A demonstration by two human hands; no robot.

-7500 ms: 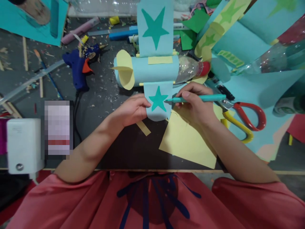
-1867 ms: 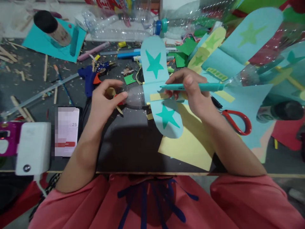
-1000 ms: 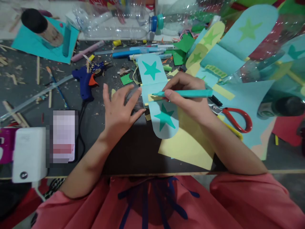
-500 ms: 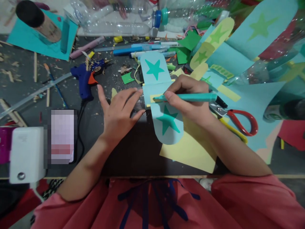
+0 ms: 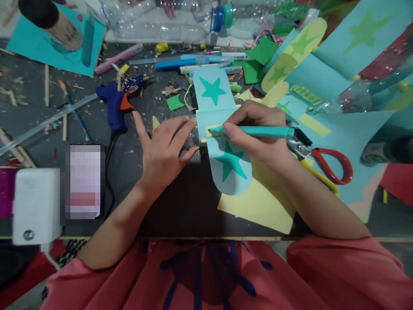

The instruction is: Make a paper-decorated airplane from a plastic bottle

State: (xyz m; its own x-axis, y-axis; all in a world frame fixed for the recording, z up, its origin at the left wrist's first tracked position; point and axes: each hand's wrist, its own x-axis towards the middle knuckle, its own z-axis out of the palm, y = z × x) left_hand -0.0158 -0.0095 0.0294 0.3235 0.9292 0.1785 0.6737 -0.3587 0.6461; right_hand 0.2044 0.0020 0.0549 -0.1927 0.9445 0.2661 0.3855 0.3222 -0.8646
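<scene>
The left hand [image 5: 164, 148] is unclenched, its fingers splayed over the clear neck end of a bottle airplane [image 5: 213, 117]; how firmly they press on it cannot be told. The right hand [image 5: 266, 148] grips a teal marker [image 5: 264, 131], the tip at the yellow strip [image 5: 219, 130] across the airplane's blue paper body. The airplane lies on the table between the hands, each wing bearing a teal star.

Well left of the airplane sits a white power bank [image 5: 37, 202], then a paintbrush [image 5: 75, 114] and a phone [image 5: 84, 181]. Nearer on its left lies a blue hot glue gun [image 5: 112, 105] with an orange trigger. A yellow paper sheet [image 5: 254, 209] is just beside the airplane's near wing. To the airplane's right are a second blue paper-covered model [image 5: 325, 77] and red-and-yellow-handled scissors [image 5: 347, 165].
</scene>
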